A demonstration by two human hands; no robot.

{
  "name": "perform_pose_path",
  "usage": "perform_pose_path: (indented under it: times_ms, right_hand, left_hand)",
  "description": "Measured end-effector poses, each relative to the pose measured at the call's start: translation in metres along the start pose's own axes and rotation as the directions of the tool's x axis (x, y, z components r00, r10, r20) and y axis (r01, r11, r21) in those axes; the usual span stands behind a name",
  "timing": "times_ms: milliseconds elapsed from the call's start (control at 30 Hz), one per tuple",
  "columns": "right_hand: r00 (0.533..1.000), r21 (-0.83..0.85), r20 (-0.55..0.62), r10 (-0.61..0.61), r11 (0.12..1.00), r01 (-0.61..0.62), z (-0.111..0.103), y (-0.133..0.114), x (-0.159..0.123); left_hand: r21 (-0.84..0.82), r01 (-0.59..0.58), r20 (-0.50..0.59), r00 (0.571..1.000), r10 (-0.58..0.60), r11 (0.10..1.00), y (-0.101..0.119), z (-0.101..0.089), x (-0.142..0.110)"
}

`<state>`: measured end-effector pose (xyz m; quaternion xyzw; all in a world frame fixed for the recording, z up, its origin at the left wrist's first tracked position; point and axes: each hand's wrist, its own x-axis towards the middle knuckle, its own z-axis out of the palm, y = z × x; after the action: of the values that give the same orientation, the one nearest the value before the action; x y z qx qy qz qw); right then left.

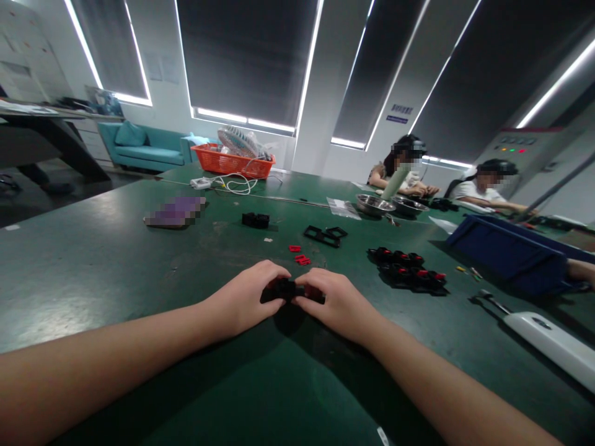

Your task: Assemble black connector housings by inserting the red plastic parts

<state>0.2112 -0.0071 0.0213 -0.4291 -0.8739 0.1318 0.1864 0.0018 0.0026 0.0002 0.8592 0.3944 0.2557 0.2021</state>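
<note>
Between my two hands is a small black plastic part (284, 288), just above the green table (195, 384). My left hand (251, 294) is closed on its left side, thumb below and fingers above. From the other side my right hand (332, 300) pinches the same part; the fingers cover much of it. Just beyond the hands lie several small red plastic pieces (302, 260). Farther off are black rectangular frames (323, 236) and a black block-shaped part (255, 220). Rows of black parts with red bits (406, 271) lie to the right.
A blue bin (506, 254) stands at right, with another person's hand (581, 271) at its edge. Near it lies a white tool (548, 337). Metal bowls (374, 205), an orange basket (232, 162) and a purple phone-like object (175, 212) are farther back. Two people sit at the far right.
</note>
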Motion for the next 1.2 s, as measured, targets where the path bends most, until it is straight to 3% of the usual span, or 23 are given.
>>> perform_pose_path:
  times_ms: [200,400,533,733,967,1200]
  right_hand:
    - [1.000,0.041,-0.008,-0.017,0.999,0.017,-0.004,0.005,0.000]
    - [0.988,0.061,-0.138,0.068,0.996,-0.060,-0.008,0.021,0.003]
    - [0.942,0.080,-0.253,0.221,0.975,-0.207,-0.014,0.038,0.005]
    - [0.877,0.072,-0.345,0.334,0.941,-0.331,-0.023,0.068,0.005]
    - [0.837,-0.050,-0.392,0.382,0.900,-0.434,-0.033,0.084,0.006]
    - [0.847,-0.290,-0.292,0.444,0.803,-0.520,-0.056,0.098,0.033]
  left_hand:
    - [0.012,-0.032,0.005,0.999,0.032,0.999,-0.003,0.001,0.000]
    - [0.012,-0.026,0.021,0.999,0.025,1.000,-0.001,-0.001,-0.001]
    - [-0.002,-0.029,0.036,0.999,0.029,1.000,0.000,-0.002,-0.002]
    - [0.008,-0.019,0.060,0.998,0.019,1.000,0.002,-0.004,-0.003]
    - [-0.008,-0.037,0.061,0.997,0.038,0.999,0.000,-0.003,-0.005]
    - [0.005,-0.072,0.061,0.996,0.072,0.997,0.001,-0.002,-0.005]
